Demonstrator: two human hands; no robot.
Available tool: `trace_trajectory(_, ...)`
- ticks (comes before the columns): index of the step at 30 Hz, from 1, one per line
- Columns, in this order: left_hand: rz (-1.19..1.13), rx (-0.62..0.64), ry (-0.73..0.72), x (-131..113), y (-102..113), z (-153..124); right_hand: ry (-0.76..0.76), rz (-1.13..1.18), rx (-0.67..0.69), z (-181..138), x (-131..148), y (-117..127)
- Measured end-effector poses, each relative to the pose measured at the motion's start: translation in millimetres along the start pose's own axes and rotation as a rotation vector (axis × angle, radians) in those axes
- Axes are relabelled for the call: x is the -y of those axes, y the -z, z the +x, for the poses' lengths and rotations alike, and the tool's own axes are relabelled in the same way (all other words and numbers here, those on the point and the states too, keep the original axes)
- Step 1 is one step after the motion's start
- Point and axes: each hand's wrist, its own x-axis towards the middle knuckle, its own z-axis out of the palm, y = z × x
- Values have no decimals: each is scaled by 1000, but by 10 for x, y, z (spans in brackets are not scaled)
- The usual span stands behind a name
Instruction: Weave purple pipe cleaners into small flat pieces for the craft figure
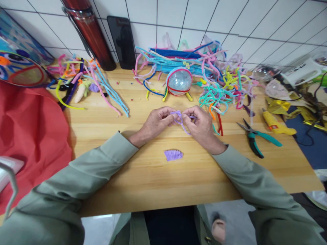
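Between my two hands is a purple pipe cleaner (179, 117), bent into a small folded shape with a loose end hanging down. My left hand (160, 119) pinches its left side between thumb and fingers. On the other side, my right hand (198, 124) grips it with thumb and curled forefinger, and a bit of purple stem shows beside the fingers. Below the hands, a flat purple piece made of pipe cleaner rows (173, 155) lies on the wooden table (143, 177). A clear ball with red bands (179, 81) stands just beyond the hands.
Tangled pipe cleaners (217, 95) pile up behind and right of my hands, with more bundles (107, 88) at left. Pliers (258, 137) and a yellow glue gun (277, 123) lie at right. A red thermos (89, 34) and a phone (122, 42) stand against the tiled wall. Red cloth (33, 136) covers the left side.
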Motion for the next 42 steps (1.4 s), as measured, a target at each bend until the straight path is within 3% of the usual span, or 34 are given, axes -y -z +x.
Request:
trace_trajectory(13,52,-16,69,-52,-14,-3,-8,-24,24,-14,19,-15)
trace_trajectory(20,-2,-41,81,-84,0,23,-179,146,102,-4,55,-7)
trace_trajectory(35,-297,26,151,-80,62,58,-88,68,23,-2,72,0)
trace_trajectory(42,-299,35,144,-59,59,60,-177,156,-43,3,-52,-27)
